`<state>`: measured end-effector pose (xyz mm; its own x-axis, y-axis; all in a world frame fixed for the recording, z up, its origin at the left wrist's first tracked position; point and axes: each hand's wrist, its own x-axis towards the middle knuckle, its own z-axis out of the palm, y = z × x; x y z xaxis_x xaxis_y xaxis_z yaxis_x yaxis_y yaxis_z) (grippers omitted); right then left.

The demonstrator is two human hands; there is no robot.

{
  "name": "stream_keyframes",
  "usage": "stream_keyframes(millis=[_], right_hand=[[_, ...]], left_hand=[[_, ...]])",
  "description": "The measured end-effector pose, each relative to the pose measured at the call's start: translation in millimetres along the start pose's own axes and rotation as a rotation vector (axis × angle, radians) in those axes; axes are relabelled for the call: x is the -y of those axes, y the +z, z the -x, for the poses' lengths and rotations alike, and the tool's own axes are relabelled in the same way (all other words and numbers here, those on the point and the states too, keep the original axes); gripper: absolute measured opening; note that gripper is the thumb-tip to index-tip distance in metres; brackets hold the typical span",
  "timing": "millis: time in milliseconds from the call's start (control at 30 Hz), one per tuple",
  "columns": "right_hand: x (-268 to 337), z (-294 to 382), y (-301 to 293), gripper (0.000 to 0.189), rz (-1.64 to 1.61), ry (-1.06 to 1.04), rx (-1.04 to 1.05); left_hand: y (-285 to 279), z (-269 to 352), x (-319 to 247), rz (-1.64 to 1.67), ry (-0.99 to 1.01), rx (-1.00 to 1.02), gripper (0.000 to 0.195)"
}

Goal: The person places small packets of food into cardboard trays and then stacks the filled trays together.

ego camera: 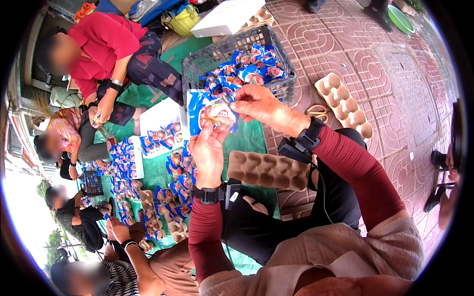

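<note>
A blue and clear printed plastic packet [216, 113] with a round item inside is held up between my two hands. My left hand [210, 151] supports its lower edge, thumb against the front. The fingertips of my right hand [255, 105] pinch its right upper edge. Just behind stands a black plastic crate [189, 74] holding many like packets [255, 74]. Below my right hand lies a cardboard egg tray [268, 170] with bare cups. More packets [181, 188] rest in rows on egg trays and the green sheet [244, 137] to the left.
Orange-handled scissors [317, 112] and another egg tray [344, 105] lie on the patterned paving at right. A white foam lid [226, 18] is behind the crate. Several people [103, 48] sit along the left, one with hands [118, 229] close to my left arm. A green basin [401, 19] stands far right.
</note>
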<state>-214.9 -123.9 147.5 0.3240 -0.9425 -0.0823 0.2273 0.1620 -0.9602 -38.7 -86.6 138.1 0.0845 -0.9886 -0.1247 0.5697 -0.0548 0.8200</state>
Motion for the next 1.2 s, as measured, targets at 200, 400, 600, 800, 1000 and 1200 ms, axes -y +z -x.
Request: stream_keyframes(millis=[200,400,600,800,1000,1200], right_hand=[[0,2,2,0.018,0.0,-0.039,0.095],[0,5,6,0.018,-0.045,-0.081,0.059],[2,6,5,0.022,-0.04,-0.096,-0.019],[2,8,4,0.028,0.07,-0.098,-0.048],[-34,12,-11,0.035,0.939,-0.464,0.041],[-42,43,6,0.02,1.214,-0.397,0.451]], left_hand=[[9,7,-5,0.004,-0.052,0.085,0.029],[5,4,-3,0.018,-0.073,0.094,0.029],[7,0,3,0.059,-0.009,0.084,0.026],[1,-6,4,0.046,-0.02,0.033,0.03],[-25,-25,2,0.036,0.02,-0.236,0.032],[-72,-61,20,0.061,-0.038,-0.371,0.025]])
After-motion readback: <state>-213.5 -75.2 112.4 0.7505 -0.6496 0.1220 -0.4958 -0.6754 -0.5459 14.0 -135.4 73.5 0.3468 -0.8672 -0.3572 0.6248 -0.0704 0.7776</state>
